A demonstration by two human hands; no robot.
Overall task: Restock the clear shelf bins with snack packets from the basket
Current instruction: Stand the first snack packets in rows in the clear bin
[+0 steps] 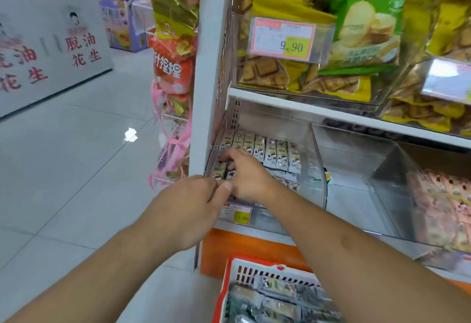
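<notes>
Two hands work inside one clear shelf bin (318, 159) at the left end of the lower shelf. The right hand (246, 177) reaches over the bin's front wall, fingers curled down onto small snack packets (270, 153) at the bin's left side. The left hand (188, 208) meets it at the bin's front left corner, fingertips closed against the packets there; whether it pinches one cannot be told. A back row of about seven packets stands upright, long axis vertical, faces toward the aisle; more lie below, count unclear. One basket (230, 284), white with a red rim, sits below the shelf and holds further packets. A second bin (397, 175) stands beside on the right.
</notes>
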